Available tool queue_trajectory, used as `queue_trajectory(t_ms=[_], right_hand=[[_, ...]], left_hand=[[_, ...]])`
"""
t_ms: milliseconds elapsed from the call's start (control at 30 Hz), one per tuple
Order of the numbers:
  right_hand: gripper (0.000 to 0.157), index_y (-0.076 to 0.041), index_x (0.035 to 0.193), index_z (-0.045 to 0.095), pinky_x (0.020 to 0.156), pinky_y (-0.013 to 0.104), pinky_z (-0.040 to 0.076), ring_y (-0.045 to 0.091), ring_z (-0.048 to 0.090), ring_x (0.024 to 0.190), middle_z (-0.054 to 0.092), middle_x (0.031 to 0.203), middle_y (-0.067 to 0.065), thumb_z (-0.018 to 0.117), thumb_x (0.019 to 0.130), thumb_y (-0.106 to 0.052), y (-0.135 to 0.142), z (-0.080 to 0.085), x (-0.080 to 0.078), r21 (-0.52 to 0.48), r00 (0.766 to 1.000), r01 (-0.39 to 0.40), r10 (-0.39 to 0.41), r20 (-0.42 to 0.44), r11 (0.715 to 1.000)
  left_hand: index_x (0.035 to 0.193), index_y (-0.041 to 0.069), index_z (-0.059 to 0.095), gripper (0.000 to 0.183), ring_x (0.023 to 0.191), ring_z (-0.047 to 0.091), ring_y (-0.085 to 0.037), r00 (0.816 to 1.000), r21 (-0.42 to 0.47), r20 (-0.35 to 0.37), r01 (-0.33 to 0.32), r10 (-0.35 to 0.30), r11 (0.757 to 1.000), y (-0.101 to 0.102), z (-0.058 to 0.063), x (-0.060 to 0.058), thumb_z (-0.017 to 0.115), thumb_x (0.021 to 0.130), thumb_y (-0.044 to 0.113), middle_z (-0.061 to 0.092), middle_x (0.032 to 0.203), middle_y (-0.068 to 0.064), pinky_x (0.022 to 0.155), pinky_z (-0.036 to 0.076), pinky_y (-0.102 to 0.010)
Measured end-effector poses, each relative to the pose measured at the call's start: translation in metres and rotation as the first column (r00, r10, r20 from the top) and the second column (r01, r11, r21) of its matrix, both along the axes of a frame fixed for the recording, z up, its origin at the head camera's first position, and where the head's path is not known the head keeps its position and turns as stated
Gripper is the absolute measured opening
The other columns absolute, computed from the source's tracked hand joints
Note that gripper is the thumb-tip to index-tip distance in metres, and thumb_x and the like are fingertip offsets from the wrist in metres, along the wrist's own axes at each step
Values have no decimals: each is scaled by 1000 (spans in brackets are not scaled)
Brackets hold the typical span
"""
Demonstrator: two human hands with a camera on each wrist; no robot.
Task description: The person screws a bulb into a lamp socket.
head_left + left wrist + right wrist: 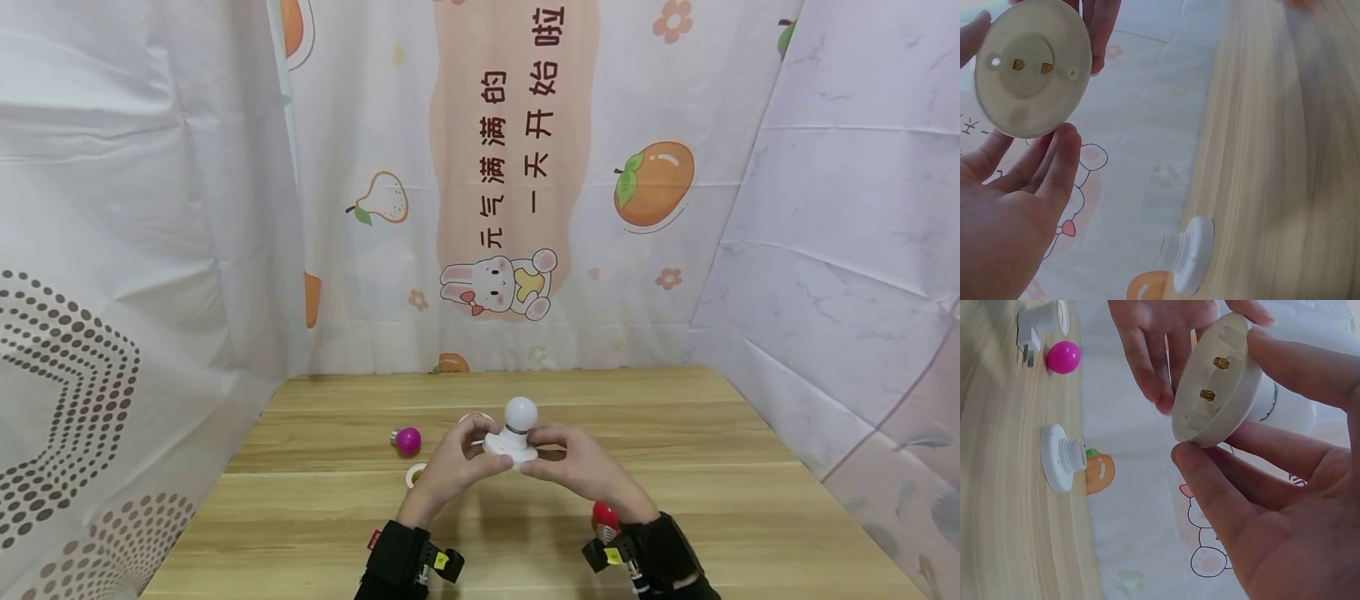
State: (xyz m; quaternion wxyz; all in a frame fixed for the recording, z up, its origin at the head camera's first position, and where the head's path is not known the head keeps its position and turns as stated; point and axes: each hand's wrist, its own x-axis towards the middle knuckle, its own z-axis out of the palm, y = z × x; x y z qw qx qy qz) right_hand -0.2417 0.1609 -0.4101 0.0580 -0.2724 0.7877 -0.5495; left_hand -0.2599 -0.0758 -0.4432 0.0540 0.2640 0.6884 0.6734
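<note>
A white light bulb (521, 413) stands upright in a white lamp holder (512, 450) with a round base, raised above the table. My left hand (459, 463) grips the base's left edge between thumb and fingers. From the right, my right hand (576, 460) pinches the same holder, thumb near the front and fingers behind. Both wrist views show the underside of the base (1035, 115), with two brass-coloured contacts in it. In the right wrist view, part of the bulb is hidden behind the holder and fingers.
On the wooden table (750, 500) lie a purple bulb (408, 442) and, partly behind my right forearm, a red bulb (604, 515). Another white lamp holder (1060, 457) sits near the back edge. A white socket with plug prongs (1041, 324) lies beside the purple bulb. Printed curtains (360, 283) surround the table.
</note>
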Motion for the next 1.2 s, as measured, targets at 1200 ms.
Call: queue_trajectory(t_ms=[1200], right_hand=[[22,-8,82,69,75,31,51,17,59,88,67,97,2,90,74,-12,0,-30,-29,472,930,117,70,-361,874]], left_hand=[[123,7,69,51,112,66,-24,992,-409,-107,-107,69,906,14,-28,-17,89,79,23,71,119,-5,97,53,-39]])
